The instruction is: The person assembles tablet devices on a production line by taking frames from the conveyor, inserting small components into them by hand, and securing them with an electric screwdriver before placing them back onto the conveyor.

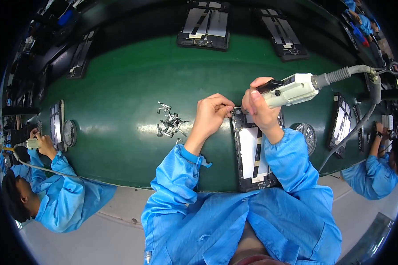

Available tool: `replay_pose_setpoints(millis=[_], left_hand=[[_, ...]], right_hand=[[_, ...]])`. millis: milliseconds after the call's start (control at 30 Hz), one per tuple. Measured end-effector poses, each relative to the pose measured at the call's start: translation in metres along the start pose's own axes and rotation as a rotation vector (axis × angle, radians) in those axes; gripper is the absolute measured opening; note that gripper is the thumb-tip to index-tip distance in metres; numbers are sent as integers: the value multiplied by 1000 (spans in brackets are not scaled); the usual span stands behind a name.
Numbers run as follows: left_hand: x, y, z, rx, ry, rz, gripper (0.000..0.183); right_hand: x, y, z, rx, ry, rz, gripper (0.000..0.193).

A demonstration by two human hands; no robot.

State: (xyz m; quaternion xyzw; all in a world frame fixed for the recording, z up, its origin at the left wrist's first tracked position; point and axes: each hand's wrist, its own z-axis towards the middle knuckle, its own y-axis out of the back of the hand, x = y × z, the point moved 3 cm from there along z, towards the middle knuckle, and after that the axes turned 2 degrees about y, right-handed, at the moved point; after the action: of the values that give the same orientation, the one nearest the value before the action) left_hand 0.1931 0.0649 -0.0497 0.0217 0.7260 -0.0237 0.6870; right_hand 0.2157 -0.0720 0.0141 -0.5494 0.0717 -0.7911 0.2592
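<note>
An opened tablet [246, 150] with bare inner parts and a dark ribbon strip lies on the green table in front of me. Wrapped round a white corded electric screwdriver [292, 90], my right hand [262, 106] is above the tablet's far end, hiding the tool's tip. My left hand [213, 114] is closed in a pinch at the tablet's far left corner; whatever is between those fingertips is too small to make out. To the left of that hand lies a loose pile of small black-and-silver parts [170, 123].
Right of my forearm sits a round dish [307, 134]. More opened tablets [203, 26] lie along the far side and at both ends. The screwdriver's cable [362, 121] hangs down on the right. Co-workers in blue sit left [68, 194] and right [373, 170].
</note>
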Motion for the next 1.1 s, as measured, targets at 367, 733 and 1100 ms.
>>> replay_pose_setpoints(millis=[367, 733, 1100], left_hand=[[-6, -1, 1, -15, 67, -20, 5], [-9, 0, 1, -8, 59, -27, 4], [-9, 1, 3, -26, 23, 13, 5]], right_hand=[[-15, -6, -4, -10, 5, -35, 16], [-18, -5, -6, -19, -10, -78, 16], [-19, -10, -7, -69, -50, -235, 14]])
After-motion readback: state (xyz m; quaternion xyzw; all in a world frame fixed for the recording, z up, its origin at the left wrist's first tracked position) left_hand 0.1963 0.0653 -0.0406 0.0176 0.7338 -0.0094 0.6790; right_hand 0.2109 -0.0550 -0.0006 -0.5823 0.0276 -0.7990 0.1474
